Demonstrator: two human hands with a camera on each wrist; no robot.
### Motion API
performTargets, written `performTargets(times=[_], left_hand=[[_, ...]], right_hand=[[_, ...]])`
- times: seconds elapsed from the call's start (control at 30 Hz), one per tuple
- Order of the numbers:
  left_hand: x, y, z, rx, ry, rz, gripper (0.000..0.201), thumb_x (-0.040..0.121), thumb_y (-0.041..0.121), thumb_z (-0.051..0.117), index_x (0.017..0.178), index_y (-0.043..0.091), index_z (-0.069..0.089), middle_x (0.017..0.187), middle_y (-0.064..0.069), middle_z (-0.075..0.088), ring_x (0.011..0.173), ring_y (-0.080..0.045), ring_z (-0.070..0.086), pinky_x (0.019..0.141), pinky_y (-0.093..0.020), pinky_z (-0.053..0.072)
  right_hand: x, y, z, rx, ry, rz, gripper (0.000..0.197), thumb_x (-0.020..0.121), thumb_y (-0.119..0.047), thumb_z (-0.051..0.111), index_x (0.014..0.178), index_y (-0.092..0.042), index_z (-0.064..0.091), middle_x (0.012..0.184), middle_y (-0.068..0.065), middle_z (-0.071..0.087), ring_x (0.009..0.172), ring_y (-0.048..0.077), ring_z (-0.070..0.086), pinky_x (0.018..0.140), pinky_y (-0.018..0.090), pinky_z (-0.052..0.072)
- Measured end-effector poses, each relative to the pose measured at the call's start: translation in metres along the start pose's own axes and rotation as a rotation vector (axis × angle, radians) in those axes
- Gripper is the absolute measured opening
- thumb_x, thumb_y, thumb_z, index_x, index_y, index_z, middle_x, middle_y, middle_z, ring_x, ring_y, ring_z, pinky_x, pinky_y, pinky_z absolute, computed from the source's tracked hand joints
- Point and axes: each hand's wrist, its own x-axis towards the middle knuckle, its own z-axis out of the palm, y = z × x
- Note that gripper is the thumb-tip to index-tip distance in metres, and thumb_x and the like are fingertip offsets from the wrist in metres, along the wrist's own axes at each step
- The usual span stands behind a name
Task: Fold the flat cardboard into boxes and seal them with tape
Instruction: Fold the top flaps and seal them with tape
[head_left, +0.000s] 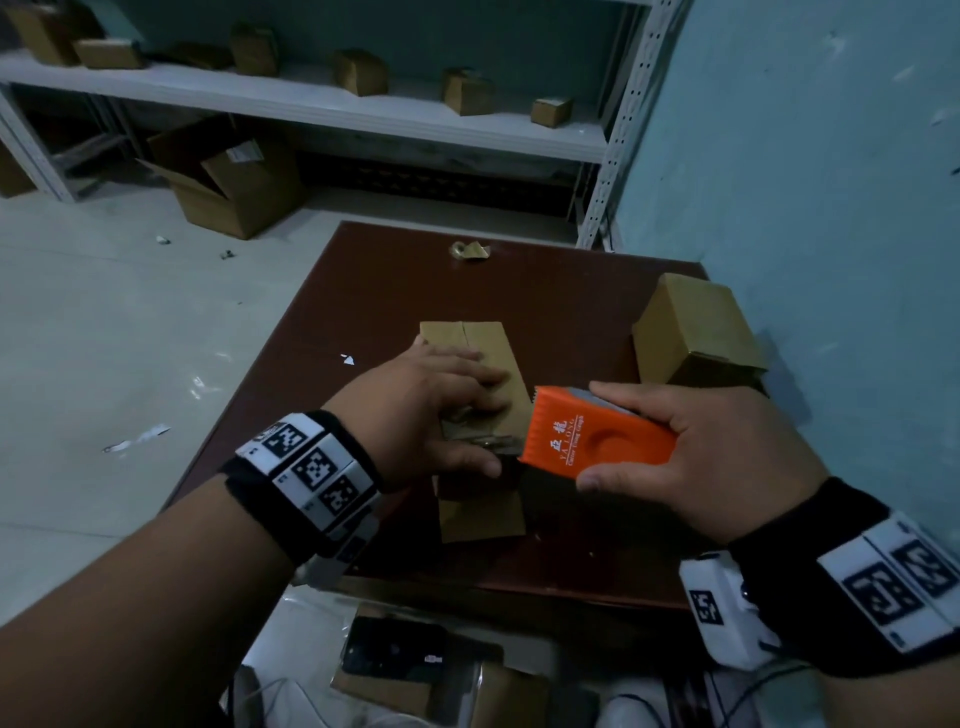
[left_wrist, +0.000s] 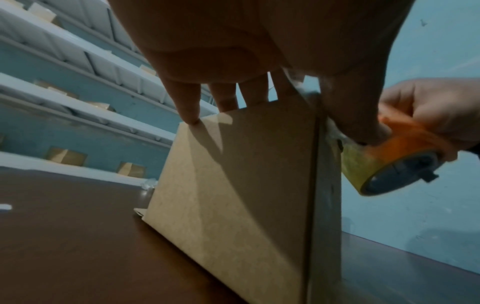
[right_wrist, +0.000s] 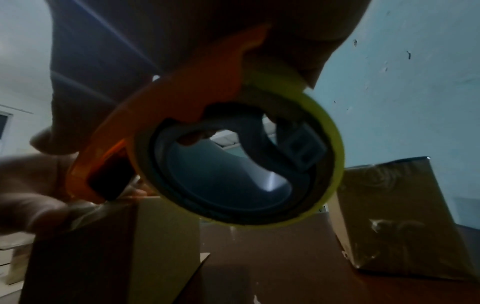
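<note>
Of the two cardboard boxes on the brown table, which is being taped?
The middle box, under the left hand beside the orange dispenser; the box by the wall sits untouched.

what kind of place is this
Most likely a small packing or stock room. White metal shelving along the wall holds small cardboard boxes, an open carton sits on the floor, and on the brown table the right hand holds an orange tape dispenser.

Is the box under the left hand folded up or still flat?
Folded up: the box stands on the table with upright walls, left hand pressing its top.
</note>
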Motion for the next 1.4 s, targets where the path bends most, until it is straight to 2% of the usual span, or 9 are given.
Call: performTargets(times=[0.1,0.23,0.33,0.5,0.6,0.77,1.03,1.2,1.4], left_hand=[[-0.001,0.0,0.002,-0.003,0.014,-0.003,0.066,0.077,0.071,0.067,0.132,0.034,0.068,0.152,0.015,0.053,0.15,-0.007,0.033,0.126,-0.056,0.013],[-0.003,0.001,0.002,0.006,0.026,-0.01,0.061,0.079,0.065,0.068,0.131,0.034,0.068,0.152,0.016,0.052,0.149,-0.004,0.031,0.126,-0.054,0.013],[-0.003,0.001,0.004,0.01,0.04,0.005,0.058,0.081,0.064,0.067,0.13,0.034,0.069,0.152,0.014,0.054,0.149,-0.008,0.034,0.124,-0.054,0.014],[-0.004,0.002,0.007,0.031,0.056,-0.006,0.052,0.083,0.06,0.067,0.129,0.036,0.068,0.151,0.016,0.054,0.149,-0.009,0.036,0.124,-0.058,0.018],[-0.006,0.003,0.007,0.01,0.054,-0.002,0.052,0.084,0.058,0.067,0.13,0.036,0.068,0.151,0.016,0.053,0.149,-0.011,0.036,0.124,-0.061,0.018],[-0.005,0.003,0.006,-0.004,0.032,-0.015,0.051,0.084,0.057,0.066,0.129,0.034,0.069,0.152,0.016,0.052,0.15,-0.009,0.034,0.124,-0.063,0.018],[-0.009,-0.006,0.007,-0.055,0.059,0.03,0.052,0.084,0.064,0.063,0.126,0.035,0.071,0.149,0.023,0.051,0.149,-0.005,0.036,0.121,-0.069,0.023],[-0.008,-0.004,0.005,-0.08,0.067,0.026,0.055,0.082,0.065,0.061,0.124,0.033,0.073,0.148,0.02,0.054,0.149,-0.007,0.038,0.121,-0.07,0.024],[-0.009,-0.004,0.007,-0.078,0.082,0.04,0.055,0.083,0.064,0.061,0.125,0.031,0.073,0.147,0.021,0.053,0.148,-0.01,0.039,0.119,-0.071,0.024]], right_hand=[[0.002,0.003,0.005,-0.01,0.0,0.014,0.112,0.05,-0.098,0.046,0.151,-0.05,0.041,0.142,-0.016,0.061,0.119,0.008,0.06,0.104,0.037,0.052],[-0.003,0.002,0.002,0.004,0.027,-0.02,0.108,0.054,-0.095,0.049,0.151,-0.048,0.045,0.14,-0.016,0.063,0.117,0.009,0.063,0.102,0.038,0.054],[-0.002,0.002,0.003,-0.017,0.027,-0.015,0.107,0.055,-0.094,0.049,0.151,-0.049,0.042,0.141,-0.016,0.062,0.119,0.009,0.062,0.104,0.038,0.053],[0.01,0.005,0.008,-0.013,0.001,0.031,0.096,0.065,-0.082,0.068,0.152,-0.051,0.04,0.146,-0.017,0.058,0.129,0.012,0.056,0.112,0.043,0.046],[0.012,0.013,0.008,0.006,0.001,0.053,0.095,0.064,-0.078,0.073,0.15,-0.052,0.043,0.143,-0.015,0.06,0.127,0.013,0.056,0.111,0.044,0.046],[0.011,0.022,0.006,0.027,-0.002,0.09,0.094,0.061,-0.077,0.076,0.147,-0.053,0.047,0.137,-0.015,0.063,0.122,0.011,0.057,0.106,0.037,0.046],[0.011,0.027,0.001,0.055,-0.03,0.137,0.091,0.061,-0.073,0.082,0.145,-0.049,0.054,0.135,-0.017,0.065,0.119,0.01,0.059,0.107,0.043,0.048],[0.008,0.032,-0.005,0.047,-0.039,0.13,0.107,0.042,-0.09,0.06,0.141,-0.05,0.057,0.13,-0.018,0.068,0.114,0.008,0.062,0.104,0.042,0.051],[0.009,0.025,-0.002,0.013,0.038,0.124,0.089,0.064,-0.073,0.08,0.145,-0.05,0.053,0.133,-0.015,0.067,0.118,0.01,0.06,0.103,0.036,0.047]])
